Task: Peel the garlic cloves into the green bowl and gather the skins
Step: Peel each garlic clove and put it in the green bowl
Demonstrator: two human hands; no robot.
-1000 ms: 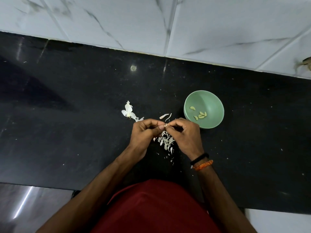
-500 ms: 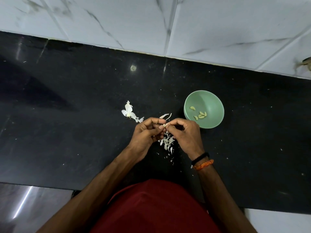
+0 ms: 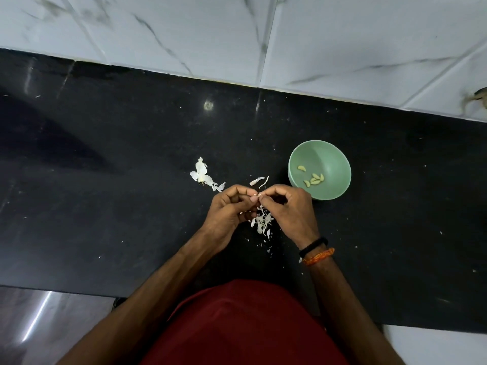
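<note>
My left hand [image 3: 232,209] and my right hand [image 3: 292,209] meet fingertip to fingertip over the black counter, both pinching one small garlic clove [image 3: 257,195] that is mostly hidden by the fingers. A heap of white skins [image 3: 263,222] lies on the counter just under and between the hands. The green bowl [image 3: 337,159] stands just right of my right hand and holds several peeled cloves [image 3: 313,179]. A larger piece of white garlic husk [image 3: 201,173] lies left of the hands, and two thin skin strips [image 3: 259,180] lie just beyond the fingertips.
The black stone counter [image 3: 105,193] runs left to right, flecked with small skin crumbs. White marble wall tiles [image 3: 342,35] rise behind it. The counter's front edge is near my body, with a shiny steel surface [image 3: 39,320] at the lower left.
Both hands have stayed over the skin heap, the fingers shifting slightly as they work on the clove. Bowl and husk have not moved.
</note>
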